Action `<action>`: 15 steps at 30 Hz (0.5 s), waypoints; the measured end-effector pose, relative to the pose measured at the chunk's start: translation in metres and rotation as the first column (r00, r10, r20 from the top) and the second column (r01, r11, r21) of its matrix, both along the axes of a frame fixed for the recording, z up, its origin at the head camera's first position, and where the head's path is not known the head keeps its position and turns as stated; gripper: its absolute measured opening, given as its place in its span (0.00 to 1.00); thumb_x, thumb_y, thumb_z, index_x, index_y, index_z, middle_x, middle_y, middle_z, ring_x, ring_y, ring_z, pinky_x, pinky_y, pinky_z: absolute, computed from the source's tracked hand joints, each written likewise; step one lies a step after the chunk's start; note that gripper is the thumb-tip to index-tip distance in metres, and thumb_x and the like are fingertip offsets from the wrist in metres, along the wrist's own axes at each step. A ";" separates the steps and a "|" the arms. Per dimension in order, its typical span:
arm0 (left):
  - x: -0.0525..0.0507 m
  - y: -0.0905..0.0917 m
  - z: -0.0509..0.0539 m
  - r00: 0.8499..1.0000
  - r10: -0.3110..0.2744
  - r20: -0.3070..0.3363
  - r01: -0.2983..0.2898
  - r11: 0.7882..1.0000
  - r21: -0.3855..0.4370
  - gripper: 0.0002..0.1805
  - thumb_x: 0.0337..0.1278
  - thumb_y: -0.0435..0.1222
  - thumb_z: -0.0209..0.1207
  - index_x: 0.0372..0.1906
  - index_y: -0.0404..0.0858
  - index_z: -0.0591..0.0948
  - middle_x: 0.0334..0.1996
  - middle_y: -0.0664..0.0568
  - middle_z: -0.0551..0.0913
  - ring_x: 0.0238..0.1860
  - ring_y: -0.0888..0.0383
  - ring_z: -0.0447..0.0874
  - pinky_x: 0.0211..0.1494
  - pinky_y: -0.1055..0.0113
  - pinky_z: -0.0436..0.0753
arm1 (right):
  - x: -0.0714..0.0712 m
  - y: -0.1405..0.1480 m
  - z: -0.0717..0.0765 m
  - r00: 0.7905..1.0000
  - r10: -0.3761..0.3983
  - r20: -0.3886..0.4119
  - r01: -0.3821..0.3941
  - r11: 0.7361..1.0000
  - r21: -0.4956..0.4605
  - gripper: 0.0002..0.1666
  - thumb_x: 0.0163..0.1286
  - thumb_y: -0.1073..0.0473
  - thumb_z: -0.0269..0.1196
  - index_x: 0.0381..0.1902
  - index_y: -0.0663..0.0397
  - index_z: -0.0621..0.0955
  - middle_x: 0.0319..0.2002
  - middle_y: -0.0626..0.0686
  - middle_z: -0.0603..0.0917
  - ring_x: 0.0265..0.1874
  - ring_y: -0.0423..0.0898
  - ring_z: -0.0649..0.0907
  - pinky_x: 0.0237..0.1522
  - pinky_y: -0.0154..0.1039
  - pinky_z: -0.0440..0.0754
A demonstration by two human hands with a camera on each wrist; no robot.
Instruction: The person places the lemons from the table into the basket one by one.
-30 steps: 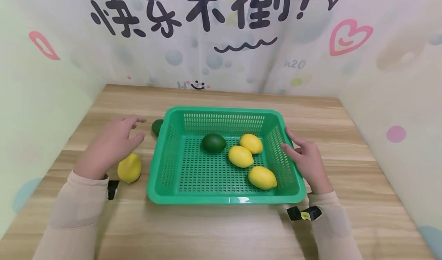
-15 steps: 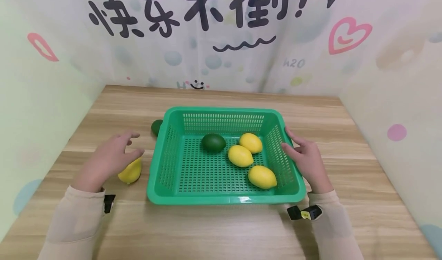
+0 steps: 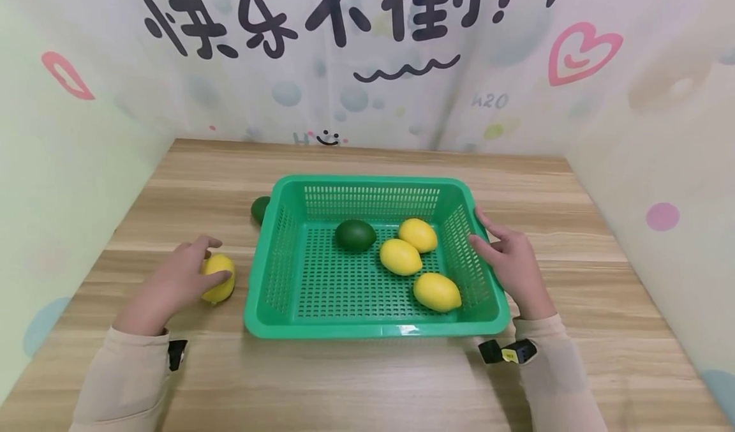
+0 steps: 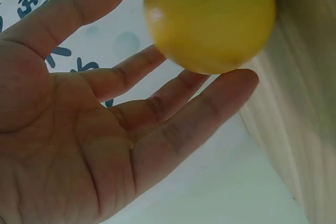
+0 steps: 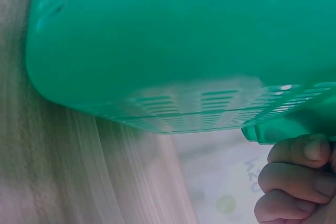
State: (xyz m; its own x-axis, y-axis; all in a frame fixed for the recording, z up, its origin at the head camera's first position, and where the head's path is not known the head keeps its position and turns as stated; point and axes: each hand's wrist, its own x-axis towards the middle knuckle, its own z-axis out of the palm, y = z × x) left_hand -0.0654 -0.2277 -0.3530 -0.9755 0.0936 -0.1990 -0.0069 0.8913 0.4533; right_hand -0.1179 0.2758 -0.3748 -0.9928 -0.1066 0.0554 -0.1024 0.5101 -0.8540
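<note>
In the head view my left hand [image 3: 172,282] is beside a yellow fruit [image 3: 220,280] on the table, left of the green plastic basket [image 3: 376,331]. The left wrist view shows the fruit [image 4: 210,22] near my spread fingers, with the thumb apart from it; whether a fingertip touches it I cannot tell. My right hand [image 3: 511,263] grips the basket's right rim, thumb inside and fingers outside. Inside lie a dark green avocado-like fruit [image 3: 355,235] and three lemons, one near the back [image 3: 418,235], one in the middle [image 3: 400,257], one in front [image 3: 437,292].
Another dark green fruit [image 3: 260,209] lies on the wooden table [image 3: 367,381] at the basket's left side, partly hidden behind the rim. A printed cloth [image 3: 275,113] hangs along the back, and pale walls stand at left and right.
My left hand has come down and toward me, from above and behind the yellow fruit to right beside it. My right hand stays on the rim, and the basket has not moved.
</note>
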 end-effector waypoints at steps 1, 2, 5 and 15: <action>0.000 0.000 -0.001 1.000 0.001 -0.002 -0.001 1.000 -0.006 0.32 0.66 0.36 0.64 0.64 0.18 0.68 0.50 0.22 0.76 0.45 0.34 0.78 0.46 0.40 0.80 | 0.000 0.000 0.000 1.000 0.000 0.001 0.000 1.000 -0.001 0.34 0.78 0.51 0.62 0.78 0.45 0.67 0.44 0.72 0.87 0.24 0.46 0.89 0.26 0.42 0.88; 0.000 -0.001 -0.002 1.000 0.006 -0.002 -0.006 1.000 -0.007 0.32 0.65 0.36 0.65 0.63 0.18 0.69 0.49 0.23 0.77 0.43 0.36 0.78 0.45 0.42 0.80 | 0.000 0.001 0.000 1.000 0.001 0.002 -0.001 1.000 -0.005 0.34 0.78 0.51 0.62 0.78 0.45 0.67 0.44 0.72 0.87 0.24 0.46 0.89 0.26 0.42 0.88; 0.001 -0.002 -0.005 1.000 0.027 0.003 -0.027 1.000 -0.006 0.32 0.62 0.36 0.66 0.62 0.17 0.69 0.48 0.22 0.77 0.43 0.36 0.77 0.43 0.43 0.80 | -0.001 0.001 0.000 1.000 0.006 -0.005 -0.006 1.000 -0.017 0.34 0.78 0.52 0.62 0.78 0.48 0.67 0.47 0.73 0.86 0.25 0.45 0.90 0.26 0.43 0.88; 0.002 -0.003 -0.012 0.997 0.079 0.012 -0.079 0.997 -0.020 0.38 0.60 0.43 0.68 0.62 0.17 0.69 0.47 0.24 0.78 0.37 0.39 0.76 0.34 0.55 0.78 | -0.001 0.000 -0.001 1.000 -0.011 -0.010 0.011 1.000 -0.004 0.34 0.78 0.51 0.62 0.78 0.46 0.68 0.45 0.73 0.86 0.24 0.45 0.89 0.25 0.42 0.88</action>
